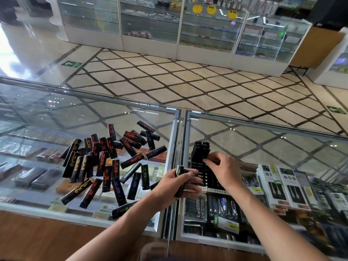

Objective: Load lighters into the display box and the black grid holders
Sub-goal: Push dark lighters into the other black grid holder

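Observation:
Several black lighters (105, 162) with red, gold, purple and green print lie scattered on the glass counter top at the left. My left hand (175, 187) grips a small bunch of black lighters (179, 171) upright near the counter's seam. A black grid holder (203, 174) stands on the right glass panel, with several lighters (200, 149) upright in its far rows. My right hand (224, 169) hovers over the holder with curled fingers touching a lighter in the grid; whether it pinches that lighter is hidden.
The glass counter (263, 140) has a metal seam (177, 140) between two panels. Packaged goods lie inside the case under the glass. A wooden ledge (37, 238) runs along the near edge. Beyond the counter are tiled floor and white display cabinets (169, 25).

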`<action>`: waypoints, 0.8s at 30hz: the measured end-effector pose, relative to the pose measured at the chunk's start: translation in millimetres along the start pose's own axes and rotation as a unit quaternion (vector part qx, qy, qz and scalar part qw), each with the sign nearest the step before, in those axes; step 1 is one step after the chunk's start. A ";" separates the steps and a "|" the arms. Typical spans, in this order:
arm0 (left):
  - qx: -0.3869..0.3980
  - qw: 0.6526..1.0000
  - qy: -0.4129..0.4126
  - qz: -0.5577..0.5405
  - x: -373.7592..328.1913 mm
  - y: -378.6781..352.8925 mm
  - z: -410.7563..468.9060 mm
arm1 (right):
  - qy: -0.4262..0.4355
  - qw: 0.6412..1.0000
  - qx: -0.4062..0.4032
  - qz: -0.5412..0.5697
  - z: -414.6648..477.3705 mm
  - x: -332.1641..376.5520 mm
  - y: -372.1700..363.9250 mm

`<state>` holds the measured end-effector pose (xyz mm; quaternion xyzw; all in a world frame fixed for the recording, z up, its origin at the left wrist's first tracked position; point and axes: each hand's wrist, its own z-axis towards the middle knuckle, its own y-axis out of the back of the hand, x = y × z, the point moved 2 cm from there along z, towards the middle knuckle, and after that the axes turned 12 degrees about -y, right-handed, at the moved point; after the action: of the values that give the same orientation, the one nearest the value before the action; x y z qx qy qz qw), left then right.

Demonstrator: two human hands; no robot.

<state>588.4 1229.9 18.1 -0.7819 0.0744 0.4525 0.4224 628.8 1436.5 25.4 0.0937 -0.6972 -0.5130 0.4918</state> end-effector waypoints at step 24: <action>0.073 0.994 -0.045 0.067 1.4 -2.5 -3.4 | 0.016 0.973 0.198 0.113 -39.3 34.0 -7.8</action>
<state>592.6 1229.4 19.3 -0.7211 0.1402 0.5082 0.4495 639.7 1386.8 38.8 0.1179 -0.7832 -0.3041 0.5294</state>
